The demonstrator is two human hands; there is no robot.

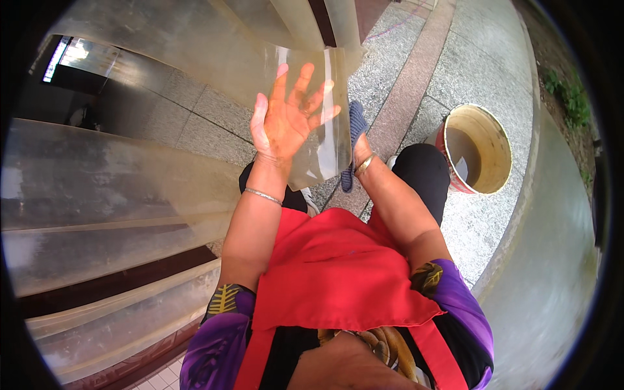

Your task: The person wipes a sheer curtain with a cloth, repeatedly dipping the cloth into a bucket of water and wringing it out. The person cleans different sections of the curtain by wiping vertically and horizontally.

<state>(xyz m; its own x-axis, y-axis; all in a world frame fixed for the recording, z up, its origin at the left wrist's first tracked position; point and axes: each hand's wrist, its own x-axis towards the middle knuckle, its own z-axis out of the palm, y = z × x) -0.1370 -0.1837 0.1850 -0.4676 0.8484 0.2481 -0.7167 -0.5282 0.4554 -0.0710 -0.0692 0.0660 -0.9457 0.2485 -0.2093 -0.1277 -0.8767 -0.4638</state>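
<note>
A clear, yellowish flexible plastic strip [326,146] hangs between my two hands. My left hand [287,114] is behind it, palm up towards me and fingers spread; most of the palm and fingers show through the plastic, while the thumb lies past its left edge. At the strip's right edge, my right hand [360,146] holds a blue-grey ribbed cloth [358,119] against or close to the plastic. The cloth hides the fingers of that hand, and its contact with the strip cannot be told.
More wide plastic strips [97,180] hang on the left and at the top. On the speckled stone floor [487,234] to the right stands a red-sided bucket [504,165] with murky liquid and a pale piece inside. A curved kerb [526,195] and plants [575,105] lie beyond.
</note>
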